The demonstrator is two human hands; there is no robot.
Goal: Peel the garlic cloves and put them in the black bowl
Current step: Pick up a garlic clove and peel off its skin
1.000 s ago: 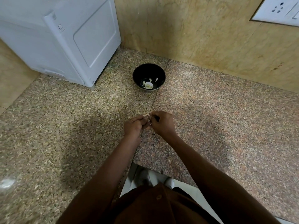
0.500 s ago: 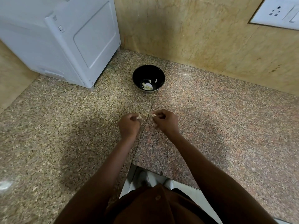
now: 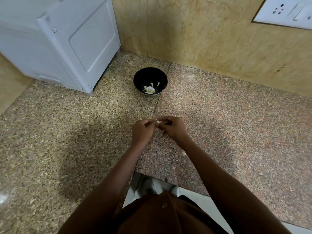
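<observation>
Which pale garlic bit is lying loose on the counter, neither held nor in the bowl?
The small pale scrap beside the right forearm. The others lie inside the black bowl or between the two hands' fingers.

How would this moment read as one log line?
step: peeling | left hand, right hand: pinching garlic clove | black bowl: holds garlic pieces

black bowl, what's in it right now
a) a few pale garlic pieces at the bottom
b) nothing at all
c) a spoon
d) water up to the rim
a: the black bowl holds a few pale garlic pieces lying at its bottom, with the rest of the dark inside bare, and no spoon or water showing.
</observation>
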